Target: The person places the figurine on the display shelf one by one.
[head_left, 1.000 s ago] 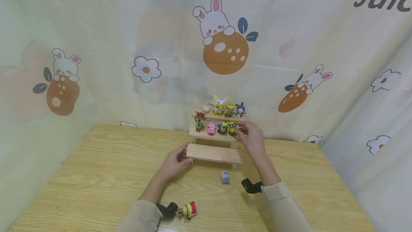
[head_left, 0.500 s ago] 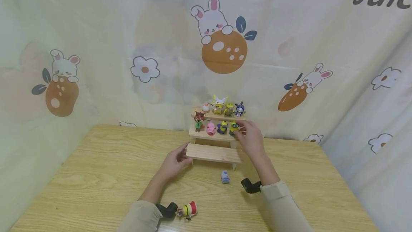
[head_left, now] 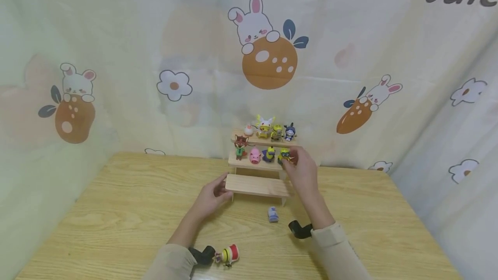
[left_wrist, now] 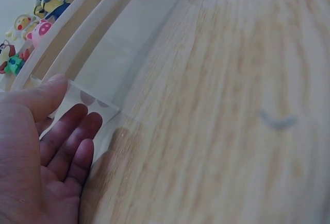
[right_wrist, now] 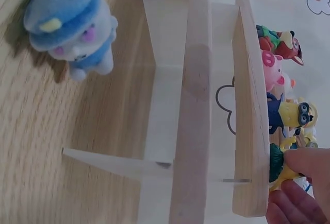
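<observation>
A three-tier wooden display stand (head_left: pixel 256 185) with clear side panels stands at the back of the table. My left hand (head_left: pixel 210 197) holds the left end of its bottom tier; in the left wrist view the thumb and fingers curl at the clear panel (left_wrist: pixel 105 105). At the right end of the middle tier, my right hand (head_left: pixel 305 171) pinches a yellow minion figurine (head_left: pixel 284 155). Its green lower part (right_wrist: pixel 276 162) sits against the board in the right wrist view. Beside it are a blue-clad minion (head_left: pixel 269 154), a pink pig (head_left: pixel 255 156) and a fox figurine (head_left: pixel 240 148).
Several small figurines line the top tier (head_left: pixel 264 137). A blue-capped toy figure (head_left: pixel 272 214) is on the table before the stand. Nearer me lies a red-and-yellow figurine (head_left: pixel 227 255), close to the left wrist's black camera mount (head_left: pixel 203 255). A printed curtain (head_left: pixel 210 120) hangs behind.
My right hand has shifted the yellow minion slightly right along the middle tier and turned it, widening the gap to the blue-clad one. The left hand keeps its place.
</observation>
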Demonstrator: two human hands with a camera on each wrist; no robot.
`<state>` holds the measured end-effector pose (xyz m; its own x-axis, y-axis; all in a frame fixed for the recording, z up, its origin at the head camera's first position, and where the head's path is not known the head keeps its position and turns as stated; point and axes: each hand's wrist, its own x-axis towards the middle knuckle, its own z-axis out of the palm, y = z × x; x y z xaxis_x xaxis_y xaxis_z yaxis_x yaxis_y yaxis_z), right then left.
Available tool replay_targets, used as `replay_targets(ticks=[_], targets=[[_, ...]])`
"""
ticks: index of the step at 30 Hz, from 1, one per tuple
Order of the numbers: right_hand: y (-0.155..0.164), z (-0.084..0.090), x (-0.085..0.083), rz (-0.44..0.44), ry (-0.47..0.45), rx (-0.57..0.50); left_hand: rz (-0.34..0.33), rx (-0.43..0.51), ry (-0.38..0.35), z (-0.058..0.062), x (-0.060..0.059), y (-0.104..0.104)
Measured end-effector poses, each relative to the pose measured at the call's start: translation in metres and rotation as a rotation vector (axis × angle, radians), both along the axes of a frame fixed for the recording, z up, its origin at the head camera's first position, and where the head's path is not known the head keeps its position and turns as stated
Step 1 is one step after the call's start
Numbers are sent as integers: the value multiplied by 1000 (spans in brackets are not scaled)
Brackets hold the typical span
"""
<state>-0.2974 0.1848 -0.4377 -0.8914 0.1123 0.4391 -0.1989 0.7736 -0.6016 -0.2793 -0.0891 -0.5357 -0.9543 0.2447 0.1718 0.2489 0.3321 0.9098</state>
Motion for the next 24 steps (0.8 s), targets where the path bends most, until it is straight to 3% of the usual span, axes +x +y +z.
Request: replay_targets(ticks=[24], targets=[[-7,12,1,-61,-92,65,-13,8,15,3,2,0]])
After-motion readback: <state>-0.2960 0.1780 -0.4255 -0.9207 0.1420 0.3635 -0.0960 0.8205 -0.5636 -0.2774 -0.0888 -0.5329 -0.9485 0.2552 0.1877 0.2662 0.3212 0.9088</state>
